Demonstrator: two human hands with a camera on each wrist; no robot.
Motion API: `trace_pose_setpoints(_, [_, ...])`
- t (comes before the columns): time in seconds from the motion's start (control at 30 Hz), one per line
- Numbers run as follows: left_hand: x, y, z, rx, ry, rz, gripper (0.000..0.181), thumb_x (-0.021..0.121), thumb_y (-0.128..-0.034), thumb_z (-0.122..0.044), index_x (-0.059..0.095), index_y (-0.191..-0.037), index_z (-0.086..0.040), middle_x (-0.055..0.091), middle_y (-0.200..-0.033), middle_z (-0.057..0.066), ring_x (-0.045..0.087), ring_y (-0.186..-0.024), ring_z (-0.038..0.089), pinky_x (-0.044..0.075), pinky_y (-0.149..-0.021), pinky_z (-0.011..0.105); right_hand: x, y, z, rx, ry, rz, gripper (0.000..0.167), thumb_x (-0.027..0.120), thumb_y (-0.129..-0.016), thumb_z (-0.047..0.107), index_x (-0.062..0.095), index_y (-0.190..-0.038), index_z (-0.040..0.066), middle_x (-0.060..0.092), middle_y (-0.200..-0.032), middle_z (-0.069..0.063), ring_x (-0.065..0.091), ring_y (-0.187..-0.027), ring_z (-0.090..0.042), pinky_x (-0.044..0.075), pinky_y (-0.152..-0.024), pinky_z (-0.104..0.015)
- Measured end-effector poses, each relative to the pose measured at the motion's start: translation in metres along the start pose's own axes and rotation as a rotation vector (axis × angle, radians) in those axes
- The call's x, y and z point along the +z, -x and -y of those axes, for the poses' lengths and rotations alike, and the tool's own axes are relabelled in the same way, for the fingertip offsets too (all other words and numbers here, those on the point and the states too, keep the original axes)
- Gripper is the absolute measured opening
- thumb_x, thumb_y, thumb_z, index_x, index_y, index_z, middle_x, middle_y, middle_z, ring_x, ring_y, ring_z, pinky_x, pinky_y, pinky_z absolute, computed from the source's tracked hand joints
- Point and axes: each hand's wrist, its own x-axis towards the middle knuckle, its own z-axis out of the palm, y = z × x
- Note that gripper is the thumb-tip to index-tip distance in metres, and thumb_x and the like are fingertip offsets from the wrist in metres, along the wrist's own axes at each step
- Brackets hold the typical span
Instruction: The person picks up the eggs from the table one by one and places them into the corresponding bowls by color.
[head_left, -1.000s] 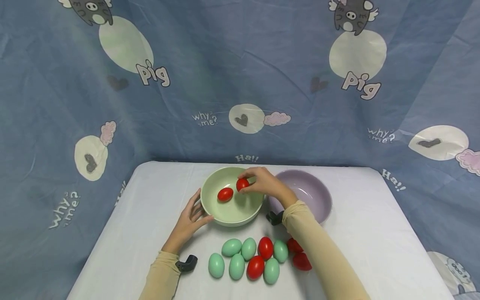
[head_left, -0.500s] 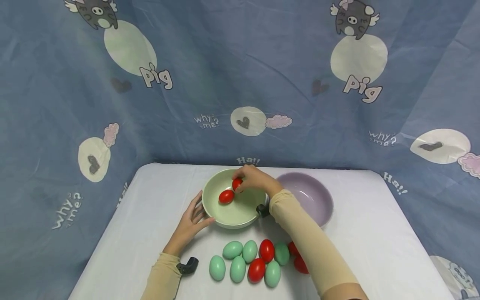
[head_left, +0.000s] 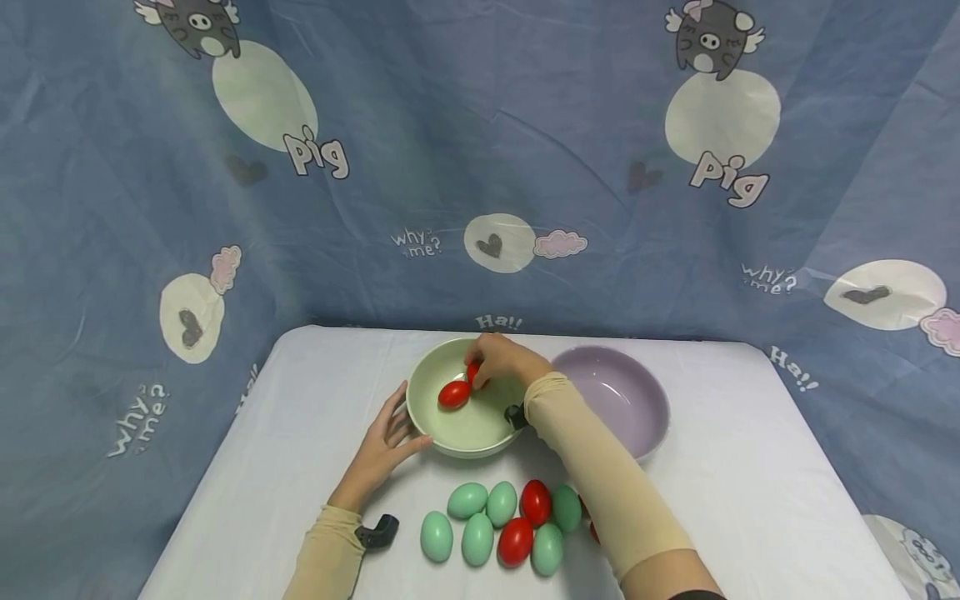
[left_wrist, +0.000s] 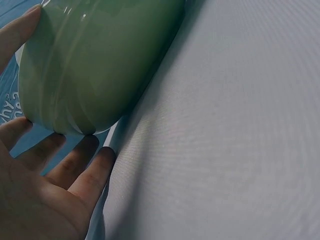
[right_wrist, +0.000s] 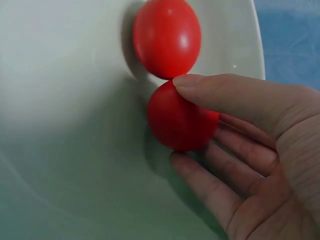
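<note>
My right hand [head_left: 504, 360] is inside the pale green bowl [head_left: 420, 408] and holds a red egg [right_wrist: 180, 120] between thumb and fingers. That egg touches another red egg [right_wrist: 167, 37] lying on the bowl's bottom; in the head view the hand partly covers the held one. At the bowl's left side, my left hand [head_left: 378, 454] has its fingers spread. In the left wrist view its fingertips and thumb touch or nearly touch the bowl's outer wall, with a gap between palm and bowl.
Right of the green bowl stands a purple bowl [head_left: 618, 392], partly behind my right forearm. Several green eggs [head_left: 477, 540] and red eggs [head_left: 515, 542] lie on the white table [head_left: 750, 500] in front. My right sleeve hides part of the red eggs at the right.
My right hand has moved slightly left and down into the green bowl, bringing its red egg against the other one. My left hand stays at the bowl's side.
</note>
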Motion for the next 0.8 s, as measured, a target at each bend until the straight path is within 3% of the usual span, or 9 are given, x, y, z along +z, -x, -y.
trace_pose_setpoints(0.33, [0.0001, -0.0001, -0.0003, 0.008, 0.005, -0.001, 0.105, 0.085, -0.0875, -0.020, 0.017, -0.167, -0.024, 0.017, -0.174, 0.007, 0.035, -0.154, 0.038, 0.041, -0.121, 0.030, 0.0081, -0.0040, 0.0033, 0.039, 0.098, -0.007, 0.038, 0.087, -0.079, 0.005, 0.076, -0.116, 0.005, 0.075, -0.109, -0.006, 0.063, -0.098, -0.016, 0.059, -0.097, -0.029])
trace_pose_setpoints(0.5, [-0.0001, 0.0003, 0.0007, 0.005, 0.007, -0.003, 0.105, 0.085, -0.0874, -0.020, 0.017, -0.167, -0.023, 0.019, -0.174, 0.008, 0.036, -0.154, 0.039, 0.041, -0.121, 0.032, 0.0100, -0.0045, 0.0033, 0.042, 0.099, -0.013, 0.037, 0.087, -0.079, 0.006, 0.076, -0.115, 0.005, 0.075, -0.109, -0.006, 0.063, -0.098, -0.017, 0.059, -0.096, -0.029])
trace_pose_setpoints(0.8, [-0.0004, -0.0001, -0.0006, 0.007, 0.005, 0.000, 0.105, 0.085, -0.0875, -0.020, 0.017, -0.167, -0.023, 0.017, -0.174, 0.008, 0.036, -0.154, 0.039, 0.042, -0.121, 0.032, 0.0054, 0.0016, 0.0062, 0.020, 0.141, -0.018, 0.043, 0.084, -0.082, 0.008, 0.073, -0.124, 0.005, 0.076, -0.117, -0.006, 0.066, -0.108, -0.020, 0.057, -0.105, -0.034])
